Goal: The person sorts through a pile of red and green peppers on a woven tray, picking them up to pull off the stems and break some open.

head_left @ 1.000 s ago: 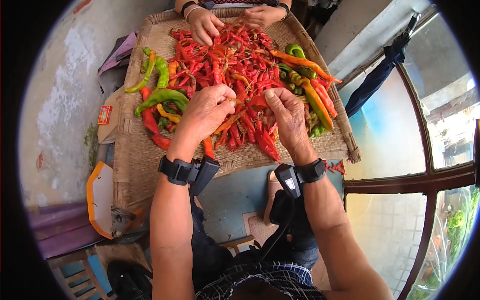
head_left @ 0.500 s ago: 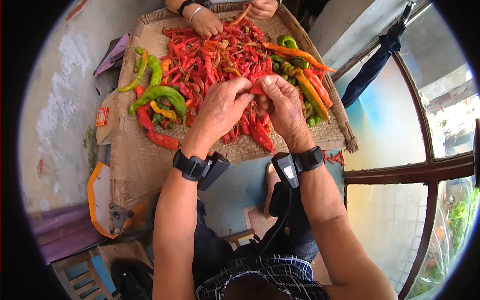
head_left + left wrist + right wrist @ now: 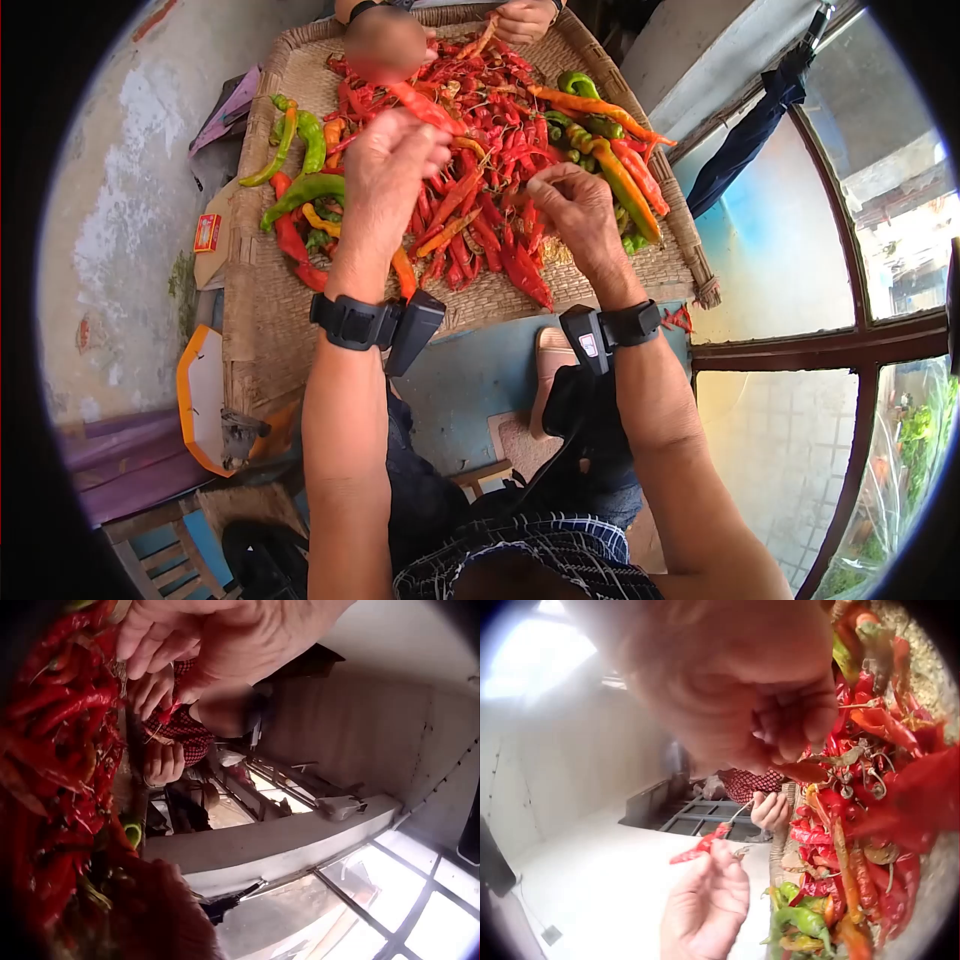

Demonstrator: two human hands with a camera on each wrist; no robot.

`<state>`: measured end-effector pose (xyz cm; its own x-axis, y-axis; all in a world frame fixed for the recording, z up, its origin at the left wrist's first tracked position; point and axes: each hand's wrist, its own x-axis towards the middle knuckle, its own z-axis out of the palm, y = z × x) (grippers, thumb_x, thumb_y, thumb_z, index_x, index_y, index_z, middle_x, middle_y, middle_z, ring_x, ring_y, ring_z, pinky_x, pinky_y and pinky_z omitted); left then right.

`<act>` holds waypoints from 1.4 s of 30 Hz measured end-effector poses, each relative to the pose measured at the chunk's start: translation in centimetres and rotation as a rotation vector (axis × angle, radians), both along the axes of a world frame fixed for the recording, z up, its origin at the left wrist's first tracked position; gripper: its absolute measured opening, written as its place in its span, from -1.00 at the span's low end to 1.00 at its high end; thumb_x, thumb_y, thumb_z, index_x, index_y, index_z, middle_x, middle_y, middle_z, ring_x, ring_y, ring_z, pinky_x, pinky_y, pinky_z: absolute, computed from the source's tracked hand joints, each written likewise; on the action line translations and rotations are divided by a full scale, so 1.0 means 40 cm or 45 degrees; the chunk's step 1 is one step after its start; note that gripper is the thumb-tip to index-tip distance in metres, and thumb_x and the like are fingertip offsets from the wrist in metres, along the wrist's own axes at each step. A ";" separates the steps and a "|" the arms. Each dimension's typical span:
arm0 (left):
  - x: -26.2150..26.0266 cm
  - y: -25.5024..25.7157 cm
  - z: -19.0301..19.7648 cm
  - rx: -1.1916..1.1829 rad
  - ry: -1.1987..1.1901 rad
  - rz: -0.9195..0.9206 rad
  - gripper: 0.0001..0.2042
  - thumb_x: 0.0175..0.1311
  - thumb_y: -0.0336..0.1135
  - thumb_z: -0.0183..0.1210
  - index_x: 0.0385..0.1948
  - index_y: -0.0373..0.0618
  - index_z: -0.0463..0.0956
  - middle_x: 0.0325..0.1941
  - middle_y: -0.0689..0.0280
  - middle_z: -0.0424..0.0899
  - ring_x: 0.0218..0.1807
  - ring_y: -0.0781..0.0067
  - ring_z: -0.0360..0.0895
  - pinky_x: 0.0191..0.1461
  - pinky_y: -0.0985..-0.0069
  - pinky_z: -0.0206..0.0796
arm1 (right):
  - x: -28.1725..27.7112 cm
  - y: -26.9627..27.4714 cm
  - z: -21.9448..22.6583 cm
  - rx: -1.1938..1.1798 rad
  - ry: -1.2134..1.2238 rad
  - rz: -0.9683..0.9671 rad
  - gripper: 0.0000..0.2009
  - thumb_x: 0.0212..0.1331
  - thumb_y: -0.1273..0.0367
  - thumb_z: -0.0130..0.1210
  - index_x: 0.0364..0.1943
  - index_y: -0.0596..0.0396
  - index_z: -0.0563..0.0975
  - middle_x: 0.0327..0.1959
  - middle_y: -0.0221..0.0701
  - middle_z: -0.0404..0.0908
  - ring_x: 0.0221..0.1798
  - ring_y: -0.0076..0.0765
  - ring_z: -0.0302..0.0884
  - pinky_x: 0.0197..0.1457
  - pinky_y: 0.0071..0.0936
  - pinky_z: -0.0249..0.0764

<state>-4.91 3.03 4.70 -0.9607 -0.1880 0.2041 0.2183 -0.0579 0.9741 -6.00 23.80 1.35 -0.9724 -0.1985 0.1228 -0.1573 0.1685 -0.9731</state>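
Observation:
My left hand [image 3: 385, 175] is raised over the left part of a chili pile [image 3: 500, 150]. It pinches a red chili pepper [image 3: 701, 846] with a thin stem, seen from the side in the right wrist view. In the left wrist view, fingers of the left hand [image 3: 210, 645] bend down toward a bit of red. Lower, over the right side of the pile, my right hand [image 3: 580, 212] has its fingers curled in. An orange-red chili pepper [image 3: 808, 772] shows at its fingertips in the right wrist view, mostly hidden by the hand.
A woven tray [image 3: 250, 310] bears the pile, with green peppers [image 3: 305, 192] on the left and orange and yellow ones [image 3: 630, 195] on the right. Across it another person's hand [image 3: 524, 20] holds an orange pepper. A folded umbrella [image 3: 745, 145] leans by the window.
My hands, together over the pile half a second ago, have moved apart. The left has gone left and toward the far side with the red chili pepper; the right stays near its spot.

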 end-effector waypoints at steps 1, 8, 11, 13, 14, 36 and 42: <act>-0.026 -0.015 -0.020 -0.189 0.134 0.203 -0.74 0.25 -0.33 0.05 -0.13 -0.31 0.45 -0.25 0.14 0.63 -0.27 0.34 0.58 -0.14 0.46 0.41 | -0.005 0.000 0.005 -0.193 -0.096 0.022 -0.86 0.18 0.40 0.11 -0.31 0.22 0.49 -0.52 -0.39 0.61 -0.57 -0.67 0.44 -0.51 -0.66 0.39; 0.039 0.039 -0.016 -1.093 0.141 0.052 -0.62 0.13 -0.37 0.14 0.01 -0.25 0.40 -0.06 0.02 0.55 -0.17 0.06 0.57 -0.07 0.27 0.39 | 0.018 -0.024 0.032 -0.470 0.022 0.007 -0.85 0.21 0.36 0.11 -0.31 0.17 0.49 -0.54 -0.47 0.56 -0.59 -0.72 0.39 -0.55 -0.74 0.34; 0.047 0.104 -0.031 -0.722 0.298 -0.236 -0.71 0.12 -0.50 0.12 -0.08 -0.23 0.45 -0.17 0.04 0.59 -0.25 0.15 0.59 -0.17 0.39 0.41 | 0.030 -0.033 0.037 -0.424 0.041 0.092 -0.85 0.22 0.35 0.11 -0.31 0.16 0.50 -0.55 -0.47 0.55 -0.58 -0.73 0.38 -0.55 -0.74 0.34; 0.056 0.115 -0.017 -0.709 0.207 -0.288 -0.78 0.13 -0.48 0.11 -0.17 -0.25 0.47 -0.28 0.07 0.61 -0.29 0.13 0.59 -0.19 0.39 0.40 | 0.038 -0.036 0.042 -0.437 0.052 0.104 -0.84 0.22 0.35 0.10 -0.28 0.17 0.50 -0.55 -0.49 0.54 -0.58 -0.73 0.38 -0.54 -0.74 0.33; 0.054 0.117 -0.023 -0.645 0.149 -0.290 -0.83 0.16 -0.46 0.10 -0.22 -0.25 0.48 -0.33 0.13 0.62 -0.30 0.23 0.59 -0.21 0.43 0.40 | 0.040 -0.038 0.043 -0.489 0.060 0.068 -0.83 0.22 0.35 0.10 -0.24 0.18 0.49 -0.55 -0.50 0.53 -0.57 -0.73 0.38 -0.54 -0.75 0.33; -0.054 -0.067 -0.062 -0.977 -0.223 0.451 -0.71 0.22 -0.25 0.10 -0.17 -0.30 0.46 -0.37 0.06 0.64 -0.27 0.13 0.61 -0.19 0.31 0.42 | 0.008 0.001 0.017 -0.097 -0.075 0.113 -0.78 0.19 0.46 0.08 -0.12 0.30 0.47 -0.49 -0.48 0.52 -0.52 -0.66 0.42 -0.46 -0.68 0.39; 0.002 0.014 -0.101 -1.498 -0.280 -0.017 -0.80 0.16 -0.22 0.07 -0.35 -0.15 0.54 -0.36 0.04 0.62 -0.23 -0.02 0.56 -0.16 0.16 0.38 | -0.010 0.009 -0.011 0.186 0.075 0.056 -0.77 0.14 0.44 0.11 -0.14 0.25 0.49 -0.55 -0.43 0.55 -0.52 -0.62 0.44 -0.45 -0.59 0.41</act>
